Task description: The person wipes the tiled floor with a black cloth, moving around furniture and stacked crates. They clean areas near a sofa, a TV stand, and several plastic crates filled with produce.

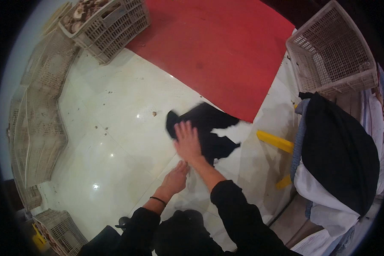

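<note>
A piece of black cloth (pixel 208 119) with ragged-looking edges is in front of me, over the pale floor tiles, its far edge near the corner of a red mat. Part of its outline is blurred. My right hand (pixel 188 140) reaches over the cloth's near left part, back of the hand up and fingers stretched out; its palm side is hidden. Just below it, my left hand (pixel 175 178) is close to the right wrist, with the fingers held together and pointing forward. What lies under the left fingers cannot be seen. A dark band circles the left wrist.
The red mat (pixel 208 51) covers the floor ahead. Plastic crates (pixel 46 134) line the left side; a filled crate (pixel 115 30) stands ahead left. At right are a tilted crate (pixel 336 54) and a yellow-legged seat (pixel 275 140) draped with black fabric (pixel 339 153). Small crumbs dot the tiles.
</note>
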### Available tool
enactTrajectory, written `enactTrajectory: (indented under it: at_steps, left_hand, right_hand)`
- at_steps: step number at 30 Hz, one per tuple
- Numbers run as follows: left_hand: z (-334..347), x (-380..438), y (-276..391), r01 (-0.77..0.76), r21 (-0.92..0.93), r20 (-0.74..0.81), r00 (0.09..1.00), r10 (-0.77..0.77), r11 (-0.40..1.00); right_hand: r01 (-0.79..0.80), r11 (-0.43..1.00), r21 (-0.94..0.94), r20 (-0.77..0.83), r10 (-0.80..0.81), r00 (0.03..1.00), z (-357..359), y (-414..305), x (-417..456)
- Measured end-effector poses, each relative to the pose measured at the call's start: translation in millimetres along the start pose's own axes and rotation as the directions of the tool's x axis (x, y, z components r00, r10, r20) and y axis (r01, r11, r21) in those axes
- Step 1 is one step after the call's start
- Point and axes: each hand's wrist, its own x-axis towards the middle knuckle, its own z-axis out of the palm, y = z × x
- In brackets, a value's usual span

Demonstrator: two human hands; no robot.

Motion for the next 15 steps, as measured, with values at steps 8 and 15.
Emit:
enactTrajectory:
  at_steps: [8,15]
  left_hand:
    - [-50.1,-76.6,-38.4,0.376,-0.040,0.137,0.920,-0.368,0.926]
    - [-59.2,-79.2,-75.9,0.582,0.135,-0.015,0.811,-0.585,0.802]
  right_hand:
    - [0.311,0.878,0.363,0.267,-0.418,0.868,-15.6,9.0,-140.7]
    - [-0.219,0.975,0.041,0.017,0.218,0.976,-11.2,72.8,-59.4]
